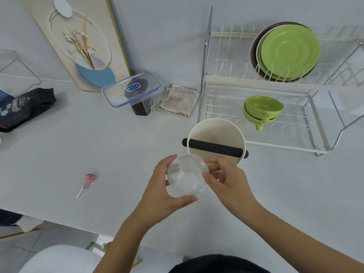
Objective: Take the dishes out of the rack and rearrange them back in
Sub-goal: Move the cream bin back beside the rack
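A clear glass bowl (pixel 186 175) is held above the white table by both hands. My left hand (pixel 160 196) grips its left and lower rim; my right hand (pixel 226 182) pinches its right rim. Just behind it stands a cream container (pixel 215 133) with a black bar (pixel 215 148) across its top. The white two-tier dish rack (pixel 285 144) stands at the right. Green plates (pixel 289 51) stand upright in its upper tier, with a dark plate behind them. Two stacked green cups (pixel 263 110) sit on the lower tier.
A clear lidded plastic box (pixel 133 88) and a folded beige cloth (pixel 180 102) lie left of the rack. A decorated board (pixel 78 42) leans on the wall. A dark bag (pixel 25 108) lies far left, a lollipop (pixel 87 181) near the front. A white chair (pixel 59 261) is below.
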